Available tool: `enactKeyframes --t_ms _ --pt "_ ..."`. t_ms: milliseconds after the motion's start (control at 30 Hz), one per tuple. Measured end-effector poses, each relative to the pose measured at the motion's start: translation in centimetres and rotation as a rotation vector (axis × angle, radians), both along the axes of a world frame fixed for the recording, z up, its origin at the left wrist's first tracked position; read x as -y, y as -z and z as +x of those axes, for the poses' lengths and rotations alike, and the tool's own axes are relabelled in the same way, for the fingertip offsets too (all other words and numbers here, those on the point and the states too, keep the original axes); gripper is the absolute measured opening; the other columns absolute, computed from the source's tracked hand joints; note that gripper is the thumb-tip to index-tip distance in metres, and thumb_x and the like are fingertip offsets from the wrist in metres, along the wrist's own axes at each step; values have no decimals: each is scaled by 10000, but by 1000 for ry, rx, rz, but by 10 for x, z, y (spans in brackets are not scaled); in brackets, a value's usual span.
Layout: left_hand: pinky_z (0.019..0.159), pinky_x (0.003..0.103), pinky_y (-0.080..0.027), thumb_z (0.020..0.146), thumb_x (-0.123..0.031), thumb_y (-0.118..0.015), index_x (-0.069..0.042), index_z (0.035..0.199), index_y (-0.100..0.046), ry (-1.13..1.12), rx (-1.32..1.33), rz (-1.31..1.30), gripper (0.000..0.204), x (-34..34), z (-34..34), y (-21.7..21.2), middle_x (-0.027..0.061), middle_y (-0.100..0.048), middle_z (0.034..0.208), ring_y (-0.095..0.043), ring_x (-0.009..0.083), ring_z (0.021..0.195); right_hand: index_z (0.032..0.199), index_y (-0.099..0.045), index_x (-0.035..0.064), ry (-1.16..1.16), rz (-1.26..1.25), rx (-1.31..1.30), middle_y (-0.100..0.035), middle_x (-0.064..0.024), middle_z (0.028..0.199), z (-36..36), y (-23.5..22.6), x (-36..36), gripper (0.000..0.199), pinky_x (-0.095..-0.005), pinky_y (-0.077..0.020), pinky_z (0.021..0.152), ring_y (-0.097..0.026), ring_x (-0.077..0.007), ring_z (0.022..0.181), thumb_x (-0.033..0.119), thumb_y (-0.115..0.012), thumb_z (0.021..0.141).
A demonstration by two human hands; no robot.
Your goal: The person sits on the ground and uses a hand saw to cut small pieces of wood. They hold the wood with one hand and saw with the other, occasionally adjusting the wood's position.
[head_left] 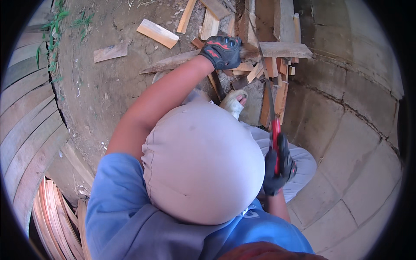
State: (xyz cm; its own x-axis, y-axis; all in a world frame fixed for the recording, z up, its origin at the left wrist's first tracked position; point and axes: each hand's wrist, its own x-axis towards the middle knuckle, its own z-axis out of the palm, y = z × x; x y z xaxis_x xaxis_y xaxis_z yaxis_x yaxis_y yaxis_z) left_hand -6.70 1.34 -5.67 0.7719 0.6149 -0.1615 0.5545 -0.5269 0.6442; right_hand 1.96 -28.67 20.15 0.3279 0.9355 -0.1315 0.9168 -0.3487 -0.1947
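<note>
Ground (95, 99): bare brown earth, left and centre. Slabs (346, 151): grey, jointed, at right. Cloth (203, 160): pale, rounded, before the wearer's chest. Shirt (117, 195): blue and grey; white lettering (250, 213) at the chest, partly hidden, not legible. Plank (286, 50): weathered, lying crosswise over loose wood at upper centre, beneath the left hand. Saw (267, 82): long narrow blade, red handle; blade crosses the plank's line, right of the left hand; contact with the wood cannot be told. Right hand (279, 167): black-gloved, closed round the saw's handle. Left hand (222, 51): black-gloved, back uppermost, on the plank; whether its fingers clasp the wood cannot be told. Offcuts (158, 33): pale, scattered, unattended. Red mark (212, 53): small, letter-like, on the left glove.
</note>
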Motion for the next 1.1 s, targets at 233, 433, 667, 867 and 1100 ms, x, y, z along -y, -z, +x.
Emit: enactKeyframes --t_ms 233,433,667,867,1100 --pt "860 540 -596 825 -342 -706 -44 1043 -730 -19 37 35 370 -9 7 -3 257 -749 980 -750 427 959 1497 -625 123 111 252 -271 -726 -194 1350 15 79 -146 472 -448 -588 950 -744 -381 1146 204 -635 1033" --pt "879 533 -598 828 -353 -704 -35 1114 -704 -1 51 31 427 -9 2 -10 260 -739 1052 -747 421 980 1425 -665 6 25 157 -110 -746 -254 1264 9 33 19 470 -432 -616 797 -788 -357 917 129 -646 972" --pt "860 523 -600 819 -307 -668 -7 1127 -688 19 20 22 431 -8 -3 -12 250 -750 1043 -751 411 972 1399 -659 -71 -25 213 -31 -760 -243 1261 11 29 0 416 -407 -601 798 -793 -322 932 75 -624 1011" --pt "806 518 -610 809 -303 -669 -7 1018 -723 18 61 59 366 -5 2 -7 234 -764 971 -758 410 909 1464 -654 67 -24 380 -120 -739 -240 1301 15 99 -149 417 -419 -590 928 -767 -350 1127 143 -630 1055" --pt "831 511 -612 828 -317 -661 -34 1026 -733 -9 59 71 353 -5 1 -7 225 -764 982 -754 394 956 1459 -659 54 58 403 -187 -733 -240 1318 24 88 -72 417 -419 -591 934 -772 -351 1107 140 -621 1053"
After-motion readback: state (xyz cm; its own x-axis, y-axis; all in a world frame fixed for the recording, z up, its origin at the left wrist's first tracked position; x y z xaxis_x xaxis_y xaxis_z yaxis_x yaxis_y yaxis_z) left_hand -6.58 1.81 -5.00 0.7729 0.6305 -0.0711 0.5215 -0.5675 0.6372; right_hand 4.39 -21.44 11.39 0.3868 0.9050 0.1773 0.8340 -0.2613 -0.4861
